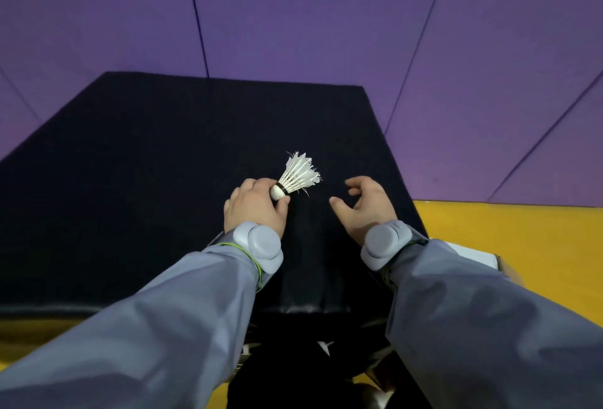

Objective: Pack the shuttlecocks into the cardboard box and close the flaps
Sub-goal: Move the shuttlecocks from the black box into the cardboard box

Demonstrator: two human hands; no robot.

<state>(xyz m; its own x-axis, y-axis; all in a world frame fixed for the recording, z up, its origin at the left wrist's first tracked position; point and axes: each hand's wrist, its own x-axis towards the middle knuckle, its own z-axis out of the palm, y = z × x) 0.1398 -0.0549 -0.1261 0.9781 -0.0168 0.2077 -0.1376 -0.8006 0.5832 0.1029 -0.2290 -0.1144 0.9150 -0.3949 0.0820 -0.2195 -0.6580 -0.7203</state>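
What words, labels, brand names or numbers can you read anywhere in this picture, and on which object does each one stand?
None can be read.
Shuttlecock: a black band on the cork, no legible print.
Dark item below the table edge: white marks, too partial and blurred to read.
Wrist bands: plain grey, no text.

We see the left hand pinching one white shuttlecock by its cork, feathers pointing up and away, over the middle of the dark table. The right hand hovers just beside it, fingers curled and empty. Both wrists carry grey bands over grey sleeves. Off the table's right edge, near its front corner, a pale corner shows, possibly the cardboard box, mostly hidden by the right sleeve.
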